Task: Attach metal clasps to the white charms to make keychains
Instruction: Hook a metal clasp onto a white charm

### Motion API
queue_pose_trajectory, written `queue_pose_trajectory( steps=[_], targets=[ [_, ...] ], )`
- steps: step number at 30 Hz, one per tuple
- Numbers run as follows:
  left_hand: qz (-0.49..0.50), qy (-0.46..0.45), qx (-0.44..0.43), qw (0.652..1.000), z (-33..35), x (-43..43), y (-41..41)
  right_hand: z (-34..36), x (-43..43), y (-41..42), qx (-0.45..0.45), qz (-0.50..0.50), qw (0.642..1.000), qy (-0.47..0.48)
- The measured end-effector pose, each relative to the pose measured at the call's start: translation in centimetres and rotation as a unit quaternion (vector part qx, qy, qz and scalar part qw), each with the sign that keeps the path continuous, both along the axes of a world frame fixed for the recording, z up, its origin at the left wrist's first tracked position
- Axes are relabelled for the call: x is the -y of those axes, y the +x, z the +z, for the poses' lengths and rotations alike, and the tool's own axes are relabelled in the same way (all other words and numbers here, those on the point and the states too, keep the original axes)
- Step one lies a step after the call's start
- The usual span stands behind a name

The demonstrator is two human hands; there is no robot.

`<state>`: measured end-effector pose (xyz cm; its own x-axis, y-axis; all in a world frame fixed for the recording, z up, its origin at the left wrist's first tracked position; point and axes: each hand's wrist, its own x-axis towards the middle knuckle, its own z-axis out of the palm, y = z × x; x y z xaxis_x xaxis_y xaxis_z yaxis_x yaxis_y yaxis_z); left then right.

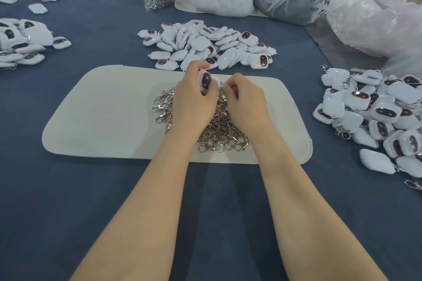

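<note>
From the head camera: the left hand (194, 100) has its fingers curled round one white charm (206, 81), held up just above the near edge of the clasp pile (219, 130). The charm's dark oval face is turned up towards the camera, and its long axis runs away from the person, tipped a little to the right.

The right hand (245, 100) sits just beside it, fingers curled in and fingertips pinched at the charm's right edge. Whether a clasp is between those fingertips I cannot tell; the knuckles hide it.

So the join sits to the right of the charm, between the two hands, and the right hand is the nearer one to do the hooking. My read is that this is the fitting step for this piece.

There is plenty of room. The cream mat (102, 116) lies bare to the left. The loose charm heap (205, 44) is just beyond the hands, and the pile of clasped keychains (374, 112) lies well apart to the right on the blue tablecloth (217, 189). A drop-off there looks unobstructed.
</note>
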<state>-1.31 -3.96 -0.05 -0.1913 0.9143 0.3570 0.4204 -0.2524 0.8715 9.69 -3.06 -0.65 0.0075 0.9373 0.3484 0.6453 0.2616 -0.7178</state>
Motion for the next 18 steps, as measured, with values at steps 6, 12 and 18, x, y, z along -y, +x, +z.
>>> queue_pose_trajectory(
  steps=[6, 12, 18],
  targets=[
    [0.01, 0.018, -0.028, 0.999, -0.3, -0.1, 0.0, -0.2, 0.1, -0.1, -0.001, 0.008, 1.0, -0.007],
    [0.013, -0.119, 0.322, 0.939, 0.0, -1.0, 0.0, 0.0, 0.3, -0.6, -0.115, 0.018, 0.993, -0.028],
    [-0.046, -0.179, 0.468, 0.864, 0.2, -1.2, -0.2, 0.1, 0.5, -1.3, -0.218, 0.003, 0.976, -0.011]
  ],
)
